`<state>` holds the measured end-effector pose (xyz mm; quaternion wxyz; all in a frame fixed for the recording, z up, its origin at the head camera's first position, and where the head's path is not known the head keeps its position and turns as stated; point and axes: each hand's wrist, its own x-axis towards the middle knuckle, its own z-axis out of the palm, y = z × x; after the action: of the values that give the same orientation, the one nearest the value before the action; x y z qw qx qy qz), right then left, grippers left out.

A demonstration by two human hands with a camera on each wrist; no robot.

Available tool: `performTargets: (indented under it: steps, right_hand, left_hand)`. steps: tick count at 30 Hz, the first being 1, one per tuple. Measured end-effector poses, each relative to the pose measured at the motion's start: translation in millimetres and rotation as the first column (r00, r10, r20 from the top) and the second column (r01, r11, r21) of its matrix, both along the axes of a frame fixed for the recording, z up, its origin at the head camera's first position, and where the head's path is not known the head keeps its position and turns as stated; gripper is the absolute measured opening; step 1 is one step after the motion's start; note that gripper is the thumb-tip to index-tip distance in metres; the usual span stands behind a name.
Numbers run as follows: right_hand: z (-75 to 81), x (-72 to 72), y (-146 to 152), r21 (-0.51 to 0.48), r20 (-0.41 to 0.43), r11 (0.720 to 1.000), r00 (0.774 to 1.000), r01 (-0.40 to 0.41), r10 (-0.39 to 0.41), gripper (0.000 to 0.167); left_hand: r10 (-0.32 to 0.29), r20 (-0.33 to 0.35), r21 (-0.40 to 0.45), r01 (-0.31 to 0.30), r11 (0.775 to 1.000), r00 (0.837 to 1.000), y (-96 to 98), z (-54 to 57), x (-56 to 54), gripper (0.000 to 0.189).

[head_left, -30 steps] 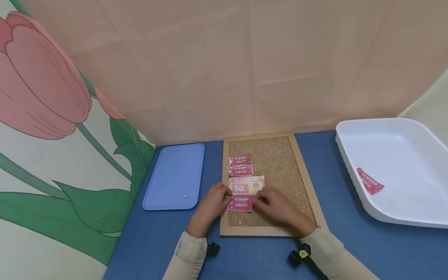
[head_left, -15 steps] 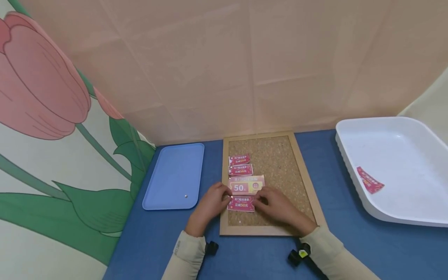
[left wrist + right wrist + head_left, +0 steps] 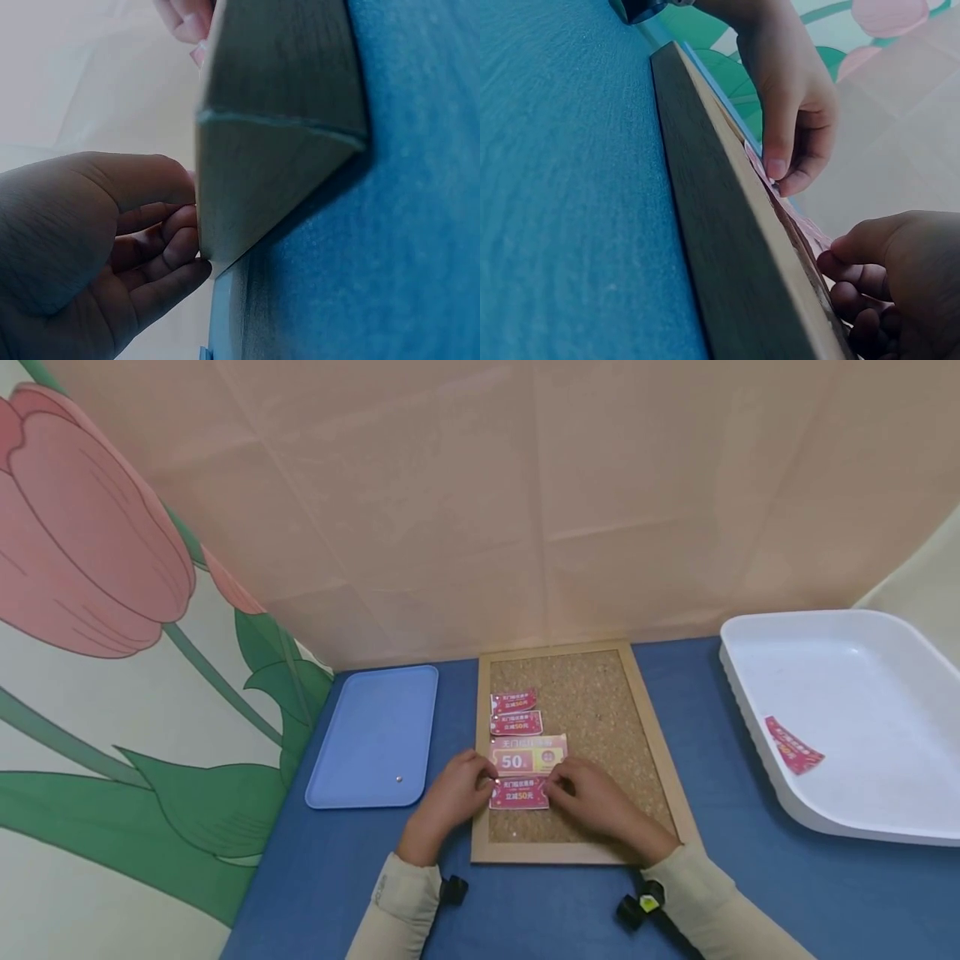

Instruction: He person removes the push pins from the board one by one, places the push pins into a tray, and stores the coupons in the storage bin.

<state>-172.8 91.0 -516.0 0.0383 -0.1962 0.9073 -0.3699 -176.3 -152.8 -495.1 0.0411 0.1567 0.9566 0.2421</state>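
Note:
On the cork board [image 3: 592, 735], a pink paper coupon [image 3: 519, 794] lies lowest in a left-hand column of coupons. My left hand [image 3: 447, 802] is at its upper left corner, thumb and forefinger together. A tiny dark, shiny thing, apparently a thumbtack [image 3: 775, 184], shows at those fingertips in the right wrist view, mostly hidden. My right hand [image 3: 600, 797] pinches the coupon's right edge between thumb and forefinger. Just above lies a larger pale pink coupon [image 3: 525, 758], with two small pink coupons [image 3: 516, 723] higher up. From the left wrist view, the board's frame [image 3: 262, 172] hides the coupon's face.
A blue tray [image 3: 375, 727] stands left of the board, with one small shiny tack [image 3: 399, 779] in it. At the right is a white bin [image 3: 862, 693] holding another pink coupon [image 3: 793, 747]. Blue cloth [image 3: 555, 910] covers the table; a beige sheet [image 3: 450, 510] hangs behind.
The lowest coupon has shifted slightly right and up and now lies straighter beneath the larger one. My right hand has moved slightly with it; my left hand has stayed nearly in place.

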Motion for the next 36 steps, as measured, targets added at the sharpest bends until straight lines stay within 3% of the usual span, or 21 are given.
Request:
performTargets:
  steps: [9,36]
  right_hand:
    - [-0.3,-0.8,-0.6,-0.008,-0.014,1.000,1.000,0.002,-0.002,0.012]
    - [-2.7,-0.5,0.0,-0.003,-0.006,1.000,1.000,0.010,-0.010,0.014]
  left_hand:
    - [0.020,-0.040,-0.020,-0.021,1.000,0.999,2.0,-1.6,-0.3,0.007]
    - [0.049,-0.053,-0.049,-0.051,0.997,0.997,3.8,-3.9,0.1,0.006]
